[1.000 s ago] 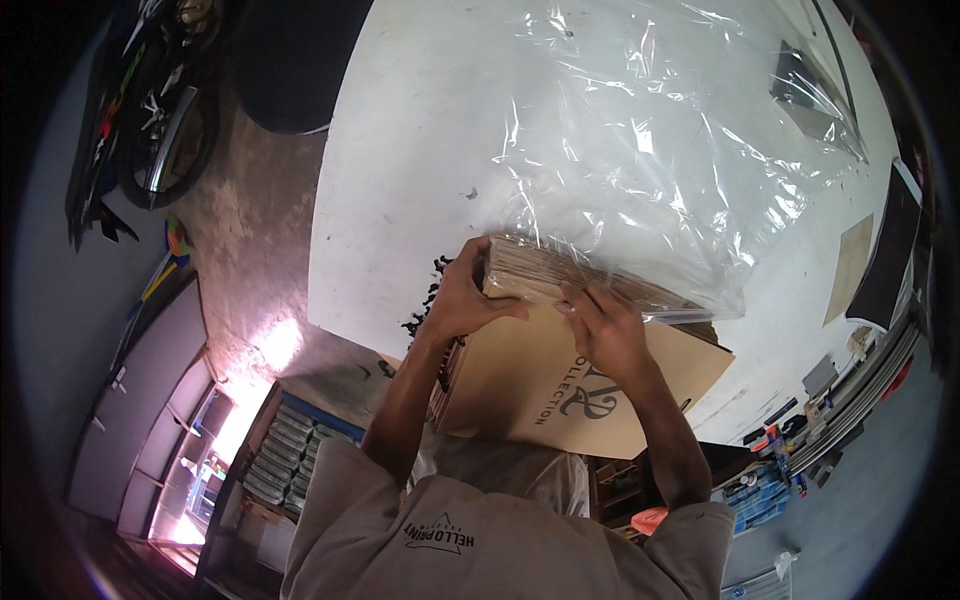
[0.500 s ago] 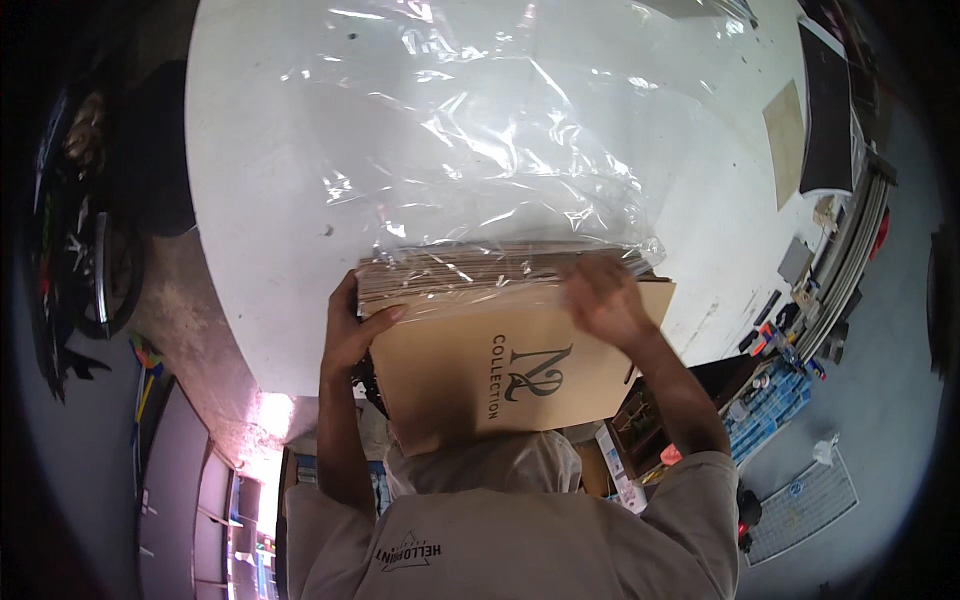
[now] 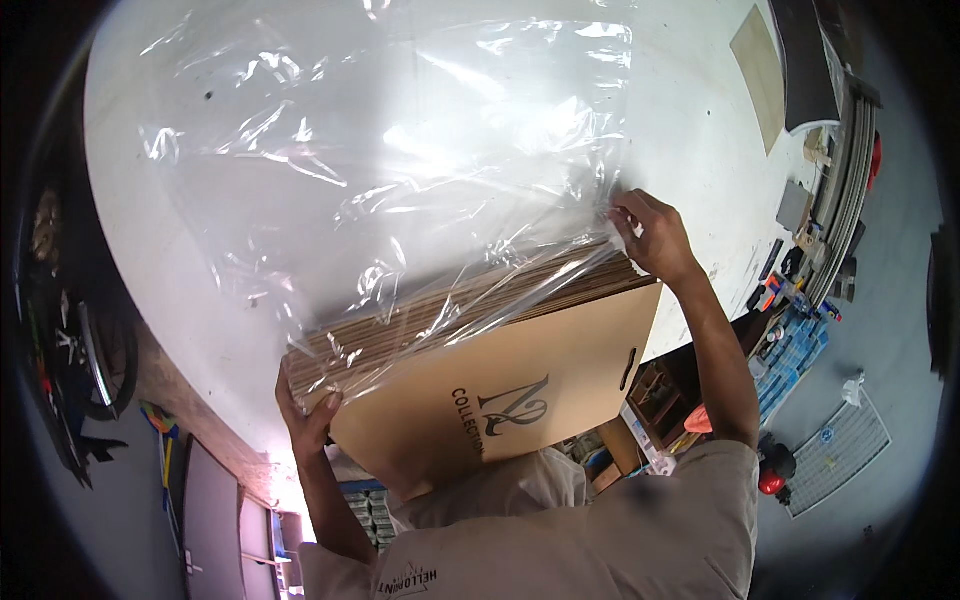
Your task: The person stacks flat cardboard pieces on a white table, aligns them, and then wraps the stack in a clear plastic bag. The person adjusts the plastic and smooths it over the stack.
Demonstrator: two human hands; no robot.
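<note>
A thick stack of brown cardboard pieces (image 3: 575, 360) leans against my lap at the table's near edge. Its front piece has dark printing and a slot near the right edge. My left hand (image 3: 308, 412) grips the stack's left corner, thumb on the front face. A large clear plastic bag (image 3: 400, 190) lies wrinkled beyond the stack, its near edge drawn over the stack's upper edges. At the stack's upper right corner, my right hand (image 3: 652, 235) pinches that plastic edge between thumb and fingers.
Under the plastic spreads a large white table (image 3: 690, 130). A beige sheet (image 3: 760, 80) and a dark panel (image 3: 805, 70) lie at its far right, with tools (image 3: 770, 295) nearer. Right of me are blue packs (image 3: 795, 350) and a white wire grid (image 3: 840, 455). A bicycle wheel (image 3: 98, 370) stands at left.
My right hand has moved up and right, drawing the plastic edge taut across the stack's top. My left hand stays on the left corner. The view has turned, so the stack appears more slanted.
</note>
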